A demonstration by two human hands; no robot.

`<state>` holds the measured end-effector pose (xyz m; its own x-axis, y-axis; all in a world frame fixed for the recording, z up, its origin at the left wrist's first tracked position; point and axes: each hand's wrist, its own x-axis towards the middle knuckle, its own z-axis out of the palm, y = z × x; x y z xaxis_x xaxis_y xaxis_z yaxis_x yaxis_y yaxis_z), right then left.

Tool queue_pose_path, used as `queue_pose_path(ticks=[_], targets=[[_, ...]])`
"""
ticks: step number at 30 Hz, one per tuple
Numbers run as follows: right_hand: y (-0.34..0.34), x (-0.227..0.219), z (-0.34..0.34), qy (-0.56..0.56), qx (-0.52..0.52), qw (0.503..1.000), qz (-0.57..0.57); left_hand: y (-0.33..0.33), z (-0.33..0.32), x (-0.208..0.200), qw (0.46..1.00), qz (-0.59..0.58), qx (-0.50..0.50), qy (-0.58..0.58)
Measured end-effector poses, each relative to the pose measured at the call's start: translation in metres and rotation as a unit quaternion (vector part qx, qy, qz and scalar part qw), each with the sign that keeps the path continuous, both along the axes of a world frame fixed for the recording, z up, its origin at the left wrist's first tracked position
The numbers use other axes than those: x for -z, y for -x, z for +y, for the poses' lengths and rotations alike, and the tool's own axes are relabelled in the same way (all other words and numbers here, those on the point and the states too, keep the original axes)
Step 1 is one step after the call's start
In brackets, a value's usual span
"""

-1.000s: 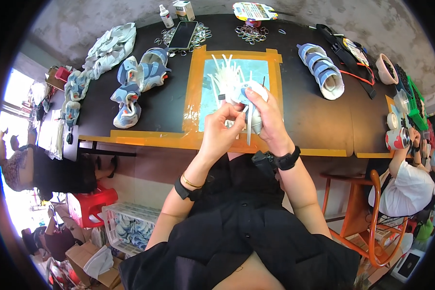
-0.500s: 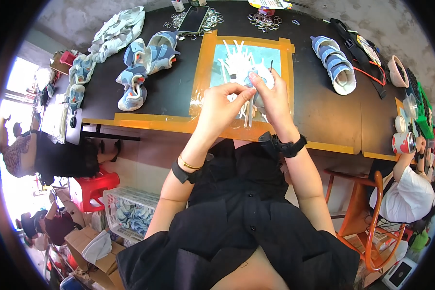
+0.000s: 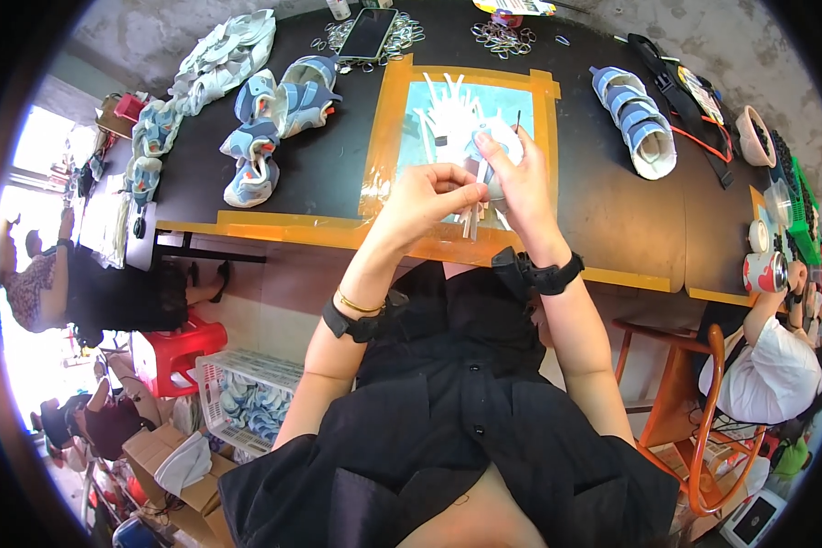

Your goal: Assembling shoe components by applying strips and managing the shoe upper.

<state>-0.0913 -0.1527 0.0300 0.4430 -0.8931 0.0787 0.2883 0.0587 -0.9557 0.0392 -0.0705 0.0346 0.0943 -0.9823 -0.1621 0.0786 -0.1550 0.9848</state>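
My left hand and my right hand are raised together above the near edge of a black table. Between them they hold a small blue-and-white shoe upper with white straps hanging down. The left fingers pinch one white strap. Behind the hands lies a light-blue cutting mat framed in orange tape, with several loose white strips on it.
Several blue-and-white small shoes lie left of the mat and a pair to its right. A phone and rubber bands lie at the far edge. A seated person is on my right, another person on my left.
My view has tilted so the table sits higher in frame. Both hands stay on the shoe upper, closer to the table's near edge, and the left fingers have moved down onto a strap.
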Motion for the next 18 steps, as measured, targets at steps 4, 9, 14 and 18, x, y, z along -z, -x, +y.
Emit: queue_pose_path(ticks=[4,9,14,18], targets=[[0.0038,0.0045,-0.0101,-0.071,-0.019,0.996,-0.057,0.0044,0.0034,-0.0008,0.998,0.049,0.026,-0.019],[0.0059,0.0073,-0.0116,-0.106,-0.048,0.991,-0.07,0.0062,0.0079,-0.0068,0.996,0.075,0.022,-0.031],[0.0053,0.0076,-0.0121,-0.118,-0.048,0.988,-0.086,0.0083,0.0077,-0.005,0.996,0.087,0.021,-0.025],[0.0053,0.0103,-0.0123,-0.124,-0.048,0.987,-0.095,0.0085,0.0084,-0.0032,0.997,0.066,0.025,-0.028]])
